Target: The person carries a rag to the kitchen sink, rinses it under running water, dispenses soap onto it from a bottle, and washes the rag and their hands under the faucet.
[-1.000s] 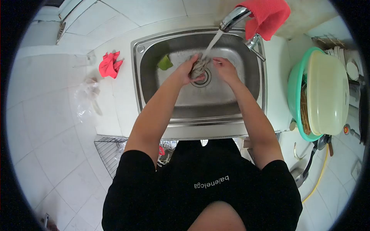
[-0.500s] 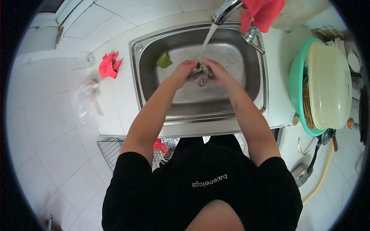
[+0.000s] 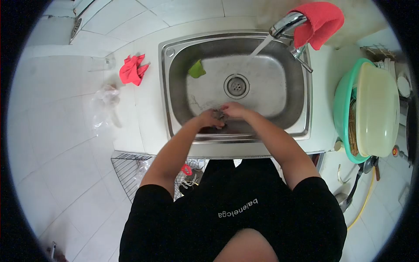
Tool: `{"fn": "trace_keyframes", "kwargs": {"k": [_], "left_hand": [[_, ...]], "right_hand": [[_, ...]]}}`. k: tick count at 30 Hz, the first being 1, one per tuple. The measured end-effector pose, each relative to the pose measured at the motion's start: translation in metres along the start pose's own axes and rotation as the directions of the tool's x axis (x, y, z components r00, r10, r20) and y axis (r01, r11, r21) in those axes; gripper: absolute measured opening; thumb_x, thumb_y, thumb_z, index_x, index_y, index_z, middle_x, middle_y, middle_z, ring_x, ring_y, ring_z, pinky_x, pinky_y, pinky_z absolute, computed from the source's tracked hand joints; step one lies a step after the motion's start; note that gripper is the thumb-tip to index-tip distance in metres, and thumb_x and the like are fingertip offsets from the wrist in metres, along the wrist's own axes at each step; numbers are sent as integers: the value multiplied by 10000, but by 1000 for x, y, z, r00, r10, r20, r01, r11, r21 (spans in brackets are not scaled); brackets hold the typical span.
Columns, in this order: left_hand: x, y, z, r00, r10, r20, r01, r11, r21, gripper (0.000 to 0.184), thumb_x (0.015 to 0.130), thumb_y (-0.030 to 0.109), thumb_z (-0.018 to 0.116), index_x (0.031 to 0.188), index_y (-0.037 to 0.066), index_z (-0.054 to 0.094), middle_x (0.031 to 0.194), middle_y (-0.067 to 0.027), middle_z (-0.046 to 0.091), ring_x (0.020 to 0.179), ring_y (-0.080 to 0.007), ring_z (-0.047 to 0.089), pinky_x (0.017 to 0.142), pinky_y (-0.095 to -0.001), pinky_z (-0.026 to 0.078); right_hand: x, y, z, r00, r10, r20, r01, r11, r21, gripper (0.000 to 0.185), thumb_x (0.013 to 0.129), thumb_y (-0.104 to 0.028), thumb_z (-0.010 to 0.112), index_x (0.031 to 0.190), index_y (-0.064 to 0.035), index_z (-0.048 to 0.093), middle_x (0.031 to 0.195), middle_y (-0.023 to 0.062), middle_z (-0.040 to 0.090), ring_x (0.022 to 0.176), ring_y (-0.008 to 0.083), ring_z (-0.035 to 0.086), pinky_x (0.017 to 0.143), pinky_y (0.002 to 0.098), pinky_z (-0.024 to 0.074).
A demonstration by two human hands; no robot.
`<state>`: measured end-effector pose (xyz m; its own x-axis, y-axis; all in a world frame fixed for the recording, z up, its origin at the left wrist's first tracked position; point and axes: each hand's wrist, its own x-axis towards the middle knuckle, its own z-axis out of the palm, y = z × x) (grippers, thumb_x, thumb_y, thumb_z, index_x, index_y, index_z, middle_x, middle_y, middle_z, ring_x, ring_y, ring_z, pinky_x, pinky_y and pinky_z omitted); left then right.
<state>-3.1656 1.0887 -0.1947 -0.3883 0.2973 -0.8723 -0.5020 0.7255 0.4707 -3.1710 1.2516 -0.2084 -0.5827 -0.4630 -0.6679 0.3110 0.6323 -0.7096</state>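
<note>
A wet grey cloth-like bundle (image 3: 219, 115) is bunched up low in the steel sink (image 3: 262, 94), near its front wall. My left hand (image 3: 211, 119) is wrapped round it from the left. On its right side my right hand (image 3: 233, 109) holds it with closed fingers. Water runs from the chrome faucet (image 3: 288, 24) into the basin, behind both hands. The round drain (image 3: 237, 86) shows uncovered. A green piece (image 3: 197, 69) lies at the back left of the basin.
A red cloth (image 3: 133, 70) and a plastic bag (image 3: 104, 109) lie left of the sink. Another red cloth (image 3: 321, 22) hangs over the faucet. On the right stand a green basin (image 3: 342, 105) and a cream lid or tub (image 3: 377, 109). A wire rack (image 3: 128, 170) is below left.
Both hands have moved the grey bundle from under the water stream toward the front wall of the sink. The drain has come into full view. The camera view has shifted slightly.
</note>
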Motion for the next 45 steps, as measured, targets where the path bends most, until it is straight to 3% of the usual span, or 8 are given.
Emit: {"fn": "trace_keyframes", "kwargs": {"k": [3, 5, 12, 17, 27, 32, 38, 45], "left_hand": [[18, 18, 30, 959, 249, -138, -122, 798, 591, 562, 588, 147, 667, 1104, 65, 458, 877, -79, 571, 685, -128, 520, 533, -269, 426], [27, 30, 34, 975, 217, 53, -210, 971, -113, 548, 598, 85, 629, 1115, 83, 448, 951, -89, 537, 760, -153, 518, 564, -268, 431], [-7, 107, 2, 985, 168, -21, -118, 589, -799, 452, 709, 87, 547, 1134, 93, 394, 1018, -100, 498, 922, -207, 492, 710, -329, 449], [-32, 139, -14, 908, 418, 33, 4, 69, -998, 282, 765, 114, 494, 1038, 66, 441, 998, -83, 506, 863, -224, 499, 725, -340, 469], [3, 152, -18, 944, 329, 34, -273, 832, -483, 408, 687, 149, 639, 1021, 19, 445, 975, -86, 520, 862, -159, 510, 688, -297, 442], [32, 156, 11, 478, 683, -553, -545, 724, 422, 601, 577, 200, 683, 1060, -10, 393, 982, -150, 510, 933, -264, 496, 709, -327, 452], [1, 175, -3, 974, 135, -180, -219, 752, -622, 482, 670, 196, 635, 1057, 37, 395, 938, -135, 517, 853, -268, 527, 667, -492, 471], [0, 212, -9, 971, 198, 132, 26, 463, -886, 386, 737, 314, 575, 980, 40, 451, 854, -145, 509, 821, -285, 528, 758, -520, 425]], "right_hand": [[-16, 25, -29, 989, 97, -113, -93, 995, 34, 294, 746, -216, 510, 977, -37, 550, 862, 79, 590, 747, 171, 554, 669, 294, 437], [-5, 62, -43, 974, 120, -194, -38, 923, 383, 334, 742, -291, 537, 975, -54, 562, 866, 66, 591, 770, 175, 549, 687, 281, 427], [-36, 18, -88, 718, 376, -586, 137, 749, 648, 390, 777, -413, 473, 1017, -114, 542, 965, 67, 558, 903, 202, 514, 800, 298, 378], [-35, -13, -92, 919, -158, -361, 310, -275, 910, 568, 756, -462, 505, 1168, -85, 400, 1046, 72, 490, 991, 200, 448, 853, 281, 338], [-2, -26, -133, 799, -13, -602, 285, 889, 360, 266, 707, -247, 593, 878, -52, 534, 811, 51, 569, 782, 162, 543, 673, 301, 422], [13, -19, -134, 694, 158, -702, 77, 954, 291, 365, 713, -362, 559, 959, -92, 552, 794, 41, 573, 704, 182, 539, 669, 299, 408], [-69, -28, -132, 720, 355, -597, 470, 384, 795, 369, 799, -375, 484, 995, -68, 540, 884, 31, 558, 796, 148, 520, 756, 289, 383], [-131, 16, -136, 270, 46, -962, 533, 825, 190, 276, 854, -245, 433, 910, 7, 530, 831, 50, 564, 757, 114, 520, 723, 226, 391]]}}
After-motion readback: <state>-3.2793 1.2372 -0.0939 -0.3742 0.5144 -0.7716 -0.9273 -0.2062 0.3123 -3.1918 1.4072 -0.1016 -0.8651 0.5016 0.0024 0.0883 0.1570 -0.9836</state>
